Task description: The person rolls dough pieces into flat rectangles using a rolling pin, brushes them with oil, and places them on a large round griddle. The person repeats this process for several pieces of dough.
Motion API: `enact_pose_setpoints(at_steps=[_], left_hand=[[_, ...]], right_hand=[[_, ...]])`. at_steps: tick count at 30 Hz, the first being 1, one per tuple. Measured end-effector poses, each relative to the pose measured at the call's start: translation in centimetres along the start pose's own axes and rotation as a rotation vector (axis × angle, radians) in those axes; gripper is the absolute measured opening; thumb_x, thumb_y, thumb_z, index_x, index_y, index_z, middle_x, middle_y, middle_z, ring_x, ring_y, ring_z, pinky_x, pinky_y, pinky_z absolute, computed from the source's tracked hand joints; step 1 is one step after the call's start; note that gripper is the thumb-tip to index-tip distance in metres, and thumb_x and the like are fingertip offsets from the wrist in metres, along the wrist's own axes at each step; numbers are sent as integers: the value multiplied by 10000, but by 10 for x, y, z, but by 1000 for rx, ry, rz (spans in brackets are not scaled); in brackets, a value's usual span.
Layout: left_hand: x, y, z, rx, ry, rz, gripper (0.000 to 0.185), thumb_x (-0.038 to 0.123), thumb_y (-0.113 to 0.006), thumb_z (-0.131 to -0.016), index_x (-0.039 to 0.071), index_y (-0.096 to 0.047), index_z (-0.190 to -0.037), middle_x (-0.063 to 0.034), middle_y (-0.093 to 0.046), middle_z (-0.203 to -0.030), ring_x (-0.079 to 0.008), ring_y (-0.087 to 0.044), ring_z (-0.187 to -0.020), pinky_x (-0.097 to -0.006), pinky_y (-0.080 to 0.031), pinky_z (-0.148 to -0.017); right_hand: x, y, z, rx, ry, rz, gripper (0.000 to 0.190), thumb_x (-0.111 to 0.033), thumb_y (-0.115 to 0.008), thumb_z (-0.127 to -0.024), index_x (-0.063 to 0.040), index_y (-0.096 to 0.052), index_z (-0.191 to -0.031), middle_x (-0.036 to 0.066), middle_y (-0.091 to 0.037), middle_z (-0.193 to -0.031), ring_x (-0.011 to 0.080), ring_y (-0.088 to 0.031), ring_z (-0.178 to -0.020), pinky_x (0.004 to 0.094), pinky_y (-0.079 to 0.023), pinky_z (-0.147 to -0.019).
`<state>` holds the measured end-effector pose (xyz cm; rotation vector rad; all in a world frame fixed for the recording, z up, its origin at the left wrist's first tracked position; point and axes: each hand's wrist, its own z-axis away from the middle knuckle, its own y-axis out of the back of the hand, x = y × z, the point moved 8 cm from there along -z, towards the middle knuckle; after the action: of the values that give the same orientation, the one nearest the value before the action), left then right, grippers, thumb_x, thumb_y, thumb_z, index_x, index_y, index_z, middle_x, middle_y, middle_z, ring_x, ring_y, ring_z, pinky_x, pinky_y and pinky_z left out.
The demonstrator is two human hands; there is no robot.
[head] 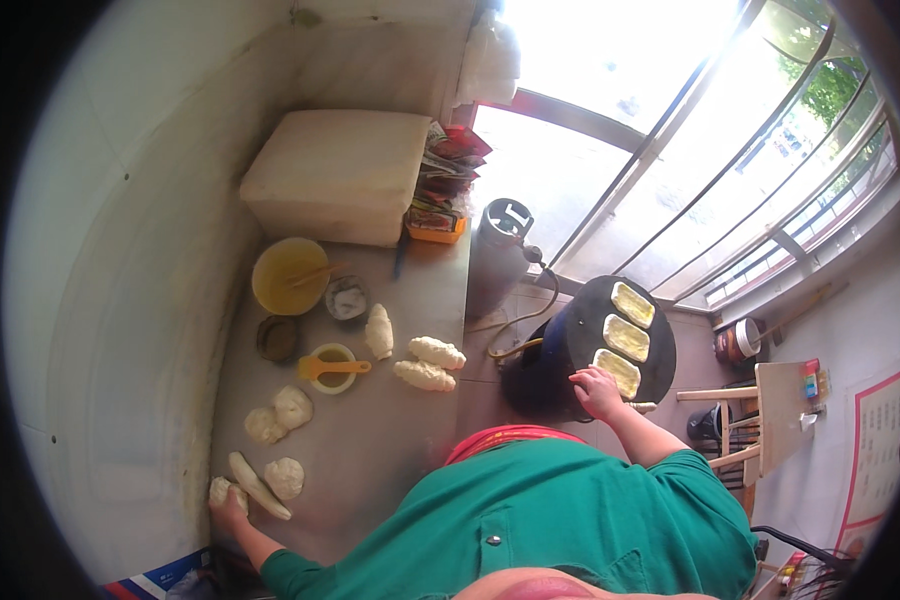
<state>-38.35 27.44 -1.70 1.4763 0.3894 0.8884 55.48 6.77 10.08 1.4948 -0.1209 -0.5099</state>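
Note:
My left hand (230,510) is closed around a lump of dough (220,490) at the near left of the metal worktop (360,457). Beside it lie a long dough strip (259,486) and a round dough ball (284,478). Over the near edge of a round black griddle (586,330) is my right hand (597,391), fingers spread and holding nothing visible. Its fingertips are at the nearest flat dough piece (616,373); whether they touch it is unclear. Two more flat pieces, a middle one (626,337) and a far one (633,304), lie beyond, yellowish on top with pale rims.
Rolled dough pieces (424,364) lie near the worktop's right edge. An orange brush (335,366) rests across a small bowl (332,386). Behind stand a yellow-filled bowl (281,289) and a large covered box (337,165). A hose (521,319) runs from a gas cylinder (495,255).

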Motion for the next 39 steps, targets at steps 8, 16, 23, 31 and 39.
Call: enact_pose_setpoints(at_steps=[8, 16, 23, 31, 39], left_hand=[[23, 10, 7, 96, -69, -160, 514, 232, -701, -812, 15, -568, -1259, -253, -664, -1204, -439, -640, -1112, -510, -521, -937], [33, 11, 32, 150, -111, -132, 400, 130, -630, -878, 12, -564, -1254, -233, -640, -1248, -427, -621, -1143, -506, -512, -959], [45, 0, 99, 356, -339, -18, 550, 140, -585, -941, 1, -456, -1457, -238, -529, -1436, -413, -526, -1299, -479, -424, -1103], [-8, -41, 238, 115, -108, 307, 320, 227, -550, -1015, -42, -641, -1162, -216, -691, -1108, -374, -676, -990, -449, -536, -873], [-24, -73, 514, -36, 69, 747, 299, 278, -648, -989, -21, -659, -1001, -156, -723, -905, -230, -708, -836, -356, -559, -747]], right_hand=[[-11, -14, 6, -50, 10, 62, 251, -266, -633, -917, -204, -731, -1140, 25, -673, -1280, 308, -498, -1346, 465, -365, -1130], [18, -12, 12, -18, -76, -25, 244, -265, -616, -925, -201, -734, -1129, 27, -697, -1228, 295, -528, -1312, 462, -374, -1118], [4, -15, -14, 39, 73, -104, 234, -261, -610, -938, -195, -734, -1124, 29, -703, -1227, 297, -546, -1302, 452, -395, -1101], [-22, -13, -74, -53, 256, -198, 267, -279, -609, -939, -200, -708, -1174, 44, -694, -1225, 294, -538, -1310, 453, -378, -1105], [-90, -53, -113, -175, 739, -319, 291, -229, -640, -889, -176, -703, -1168, 63, -679, -1239, 304, -566, -1263, 473, -418, -1074]])
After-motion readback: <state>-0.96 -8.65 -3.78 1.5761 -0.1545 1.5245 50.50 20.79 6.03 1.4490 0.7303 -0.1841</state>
